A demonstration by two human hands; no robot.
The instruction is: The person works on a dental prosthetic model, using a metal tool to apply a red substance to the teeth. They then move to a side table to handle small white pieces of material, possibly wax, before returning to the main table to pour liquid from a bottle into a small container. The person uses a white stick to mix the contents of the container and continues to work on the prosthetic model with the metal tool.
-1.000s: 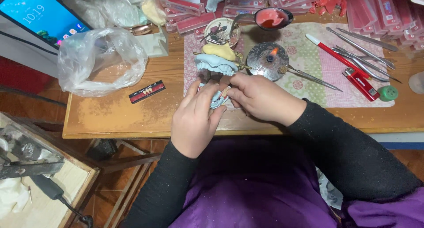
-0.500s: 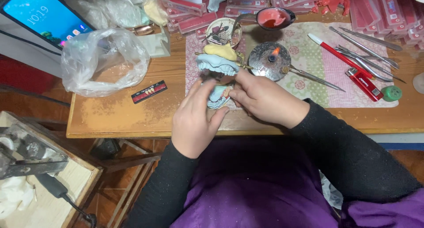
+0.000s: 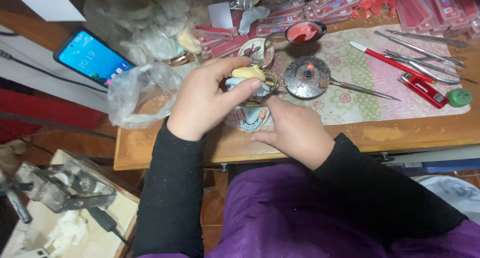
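Dental cast (image 3: pixel 248 77), pale blue base with a yellowish upper part, sits at the near-left edge of the patterned mat (image 3: pixel 360 95), on a wooden table (image 3: pixel 400 133). Left hand (image 3: pixel 207 100) closed around it from the left: thumb across the front, fingers curled over the top. Grip clamped on the cast.

Just below it, a second cast piece (image 3: pixel 252 118), blue with pinkish teeth showing, lies on the mat edge. Right hand (image 3: pixel 295 130) rests on it, fingertips pressing at its right side; whether it actually grips the piece cannot be told, the fingers hide the contact.

Right of the cast, touching or nearly so: a small round metal burner (image 3: pixel 306 77) with a lit flame at centre. A thin metal instrument (image 3: pixel 360 89) runs out from it to the right.

Behind: a spoon-like dish of pink wax (image 3: pixel 304 33), rows of red and pink flat boxes (image 3: pixel 330 3).

Far right on the mat: a red-handled tool (image 3: pixel 385 59), several steel instruments (image 3: pixel 425 38), a red lighter (image 3: pixel 424 90), a green cap (image 3: pixel 459 97).

Left of the hands: a crumpled clear plastic bag (image 3: pixel 137 93), then a phone (image 3: pixel 92 57) with lit screen, propped at an angle.

Lower left, off the table: a grey vise (image 3: pixel 60 188) on a pale board.

Person wears black sleeves, purple garment over the lap
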